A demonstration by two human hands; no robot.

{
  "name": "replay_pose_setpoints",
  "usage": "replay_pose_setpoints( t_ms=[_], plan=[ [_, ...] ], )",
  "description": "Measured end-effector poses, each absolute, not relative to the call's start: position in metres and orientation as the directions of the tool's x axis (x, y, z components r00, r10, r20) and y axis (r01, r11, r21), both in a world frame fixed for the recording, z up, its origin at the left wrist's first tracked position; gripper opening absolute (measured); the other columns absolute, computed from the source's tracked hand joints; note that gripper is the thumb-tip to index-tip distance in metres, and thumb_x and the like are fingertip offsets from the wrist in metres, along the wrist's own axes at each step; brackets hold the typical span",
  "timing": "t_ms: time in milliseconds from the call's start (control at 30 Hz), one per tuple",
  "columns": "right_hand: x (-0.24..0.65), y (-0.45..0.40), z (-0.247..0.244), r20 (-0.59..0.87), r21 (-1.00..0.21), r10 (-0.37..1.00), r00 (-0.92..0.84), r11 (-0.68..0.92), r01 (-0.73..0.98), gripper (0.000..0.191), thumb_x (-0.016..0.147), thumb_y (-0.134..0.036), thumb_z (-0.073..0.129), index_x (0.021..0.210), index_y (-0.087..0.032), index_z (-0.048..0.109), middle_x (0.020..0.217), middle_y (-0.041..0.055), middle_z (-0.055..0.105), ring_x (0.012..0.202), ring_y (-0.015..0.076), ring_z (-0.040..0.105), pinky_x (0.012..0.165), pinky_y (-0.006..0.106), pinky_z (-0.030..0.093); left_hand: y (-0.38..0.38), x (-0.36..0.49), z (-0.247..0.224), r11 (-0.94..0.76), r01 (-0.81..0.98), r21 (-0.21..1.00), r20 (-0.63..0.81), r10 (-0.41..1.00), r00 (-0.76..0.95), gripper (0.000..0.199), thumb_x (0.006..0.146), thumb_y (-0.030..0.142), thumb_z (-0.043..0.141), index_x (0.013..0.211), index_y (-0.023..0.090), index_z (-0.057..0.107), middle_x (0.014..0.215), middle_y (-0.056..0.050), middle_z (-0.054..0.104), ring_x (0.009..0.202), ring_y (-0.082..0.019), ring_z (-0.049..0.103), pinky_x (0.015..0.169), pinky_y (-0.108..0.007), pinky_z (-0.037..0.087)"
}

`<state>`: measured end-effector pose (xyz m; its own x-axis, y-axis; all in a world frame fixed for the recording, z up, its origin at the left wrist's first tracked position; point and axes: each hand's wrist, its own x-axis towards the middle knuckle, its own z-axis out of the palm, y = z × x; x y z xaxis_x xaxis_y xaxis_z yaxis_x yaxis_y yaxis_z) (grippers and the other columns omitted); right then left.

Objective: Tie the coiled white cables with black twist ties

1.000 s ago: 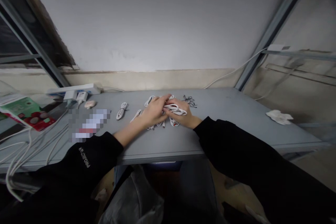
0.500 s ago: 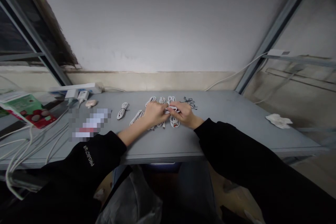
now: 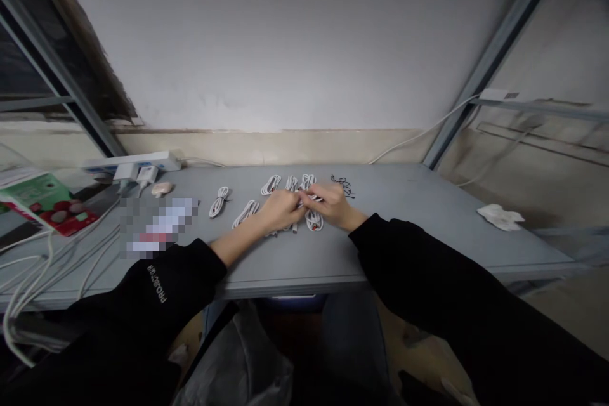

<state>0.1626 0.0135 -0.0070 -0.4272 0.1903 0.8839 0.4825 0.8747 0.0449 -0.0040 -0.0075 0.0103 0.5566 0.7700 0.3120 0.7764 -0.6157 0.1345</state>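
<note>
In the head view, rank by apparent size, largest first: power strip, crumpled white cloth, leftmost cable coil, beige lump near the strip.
1. Power strip
2. Crumpled white cloth
3. Leftmost cable coil and beige lump: these look too alike to rank.

White plaster wall (image 3: 285, 44), grey table (image 3: 404, 228), dark window (image 3: 28, 63)

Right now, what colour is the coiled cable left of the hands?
The coiled cable is white, best seen in the head view.
</note>
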Motion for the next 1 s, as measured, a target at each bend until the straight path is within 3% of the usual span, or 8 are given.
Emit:
replay_pose_setpoints(
  t_ms=[167, 300, 400, 500, 600, 833, 1000],
  plan=[
    [0.162, 0.022, -0.008, 0.768, -0.365, 0.568, -0.295, 0.767, 0.527, 0.049, 0.096, -0.054, 0.04, 0.064, -0.019, 0.053, 0.052, -0.0037, 0.047, 0.048, 0.0089, 0.04, 0.052, 0.025, 0.033, -0.001, -0.004, 0.006, -0.634, 0.76, 0.14, 0.359, 0.748, 0.558, 0.035, 0.098, 0.038, 0.038, 0.118, 0.014, 0.053, 0.093, -0.011, 0.069, 0.081, -0.022, 0.066, 0.072, -0.033, 0.048],
    [0.178, 0.045, -0.002, 0.618, -0.544, 0.723, -0.31, 0.677, 0.496, 0.05, 0.092, -0.06, 0.04, 0.069, -0.02, 0.056, 0.056, -0.0027, 0.049, 0.052, 0.0115, 0.044, 0.054, 0.026, 0.034, -0.001, -0.002, 0.004, -0.577, 0.796, 0.184, 0.355, 0.794, 0.493, 0.034, 0.1, 0.037, 0.03, 0.103, 0.015, 0.056, 0.091, -0.011, 0.068, 0.08, -0.021, 0.064, 0.073, -0.034, 0.048],
    [0.209, 0.074, -0.001, 0.549, -0.664, 0.83, -0.098, 0.504, 0.552, 0.041, 0.094, -0.049, 0.038, 0.078, -0.019, 0.06, 0.059, -0.0005, 0.053, 0.056, 0.0147, 0.051, 0.06, 0.028, 0.04, -0.002, -0.002, 0.006, -0.551, 0.797, 0.246, 0.356, 0.816, 0.454, 0.034, 0.1, 0.038, 0.029, 0.092, 0.018, 0.055, 0.081, -0.008, 0.065, 0.074, -0.02, 0.062, 0.068, -0.032, 0.045],
    [0.244, 0.101, -0.005, 0.463, -0.659, 0.881, 0.1, 0.266, 0.704, 0.013, 0.083, -0.026, 0.054, 0.083, -0.017, 0.063, 0.073, 0.0052, 0.064, 0.069, 0.0182, 0.057, 0.069, 0.03, 0.044, 0.001, -0.004, 0.006, -0.535, 0.774, 0.337, 0.394, 0.827, 0.4, 0.035, 0.099, 0.04, 0.029, 0.083, 0.02, 0.052, 0.072, -0.005, 0.06, 0.069, -0.019, 0.057, 0.065, -0.031, 0.041],
    [0.268, 0.116, -0.015, 0.337, -0.64, 0.931, 0.141, 0.116, 0.76, 0.017, 0.076, -0.014, 0.052, 0.085, -0.014, 0.067, 0.082, 0.0089, 0.067, 0.075, 0.0188, 0.059, 0.073, 0.031, 0.046, 0.007, -0.007, 0.004, -0.519, 0.715, 0.468, 0.422, 0.843, 0.335, 0.037, 0.097, 0.044, 0.028, 0.076, 0.02, 0.047, 0.067, -0.002, 0.054, 0.066, -0.018, 0.052, 0.065, -0.03, 0.038],
    [0.273, 0.121, -0.034, 0.248, -0.605, 0.968, -0.034, 0.182, 0.775, 0.035, 0.069, -0.003, 0.05, 0.092, -0.014, 0.074, 0.064, 0.0023, 0.062, 0.055, 0.0122, 0.049, 0.059, 0.027, 0.041, 0.016, -0.011, 0.003, -0.491, 0.546, 0.679, 0.426, 0.869, 0.252, 0.04, 0.094, 0.05, 0.03, 0.067, 0.021, 0.04, 0.057, 0.003, 0.044, 0.058, -0.014, 0.042, 0.061, -0.028, 0.033],
    [0.274, 0.122, -0.032, 0.252, -0.592, 0.967, -0.043, 0.189, 0.783, 0.015, 0.072, -0.01, 0.061, 0.075, -0.015, 0.074, 0.065, 0.0043, 0.066, 0.059, 0.0144, 0.054, 0.064, 0.029, 0.045, 0.013, -0.01, 0.007, -0.47, 0.529, 0.707, 0.403, 0.882, 0.245, 0.04, 0.094, 0.049, 0.032, 0.066, 0.021, 0.04, 0.054, 0.004, 0.042, 0.056, -0.013, 0.041, 0.059, -0.027, 0.032]
  ],
)
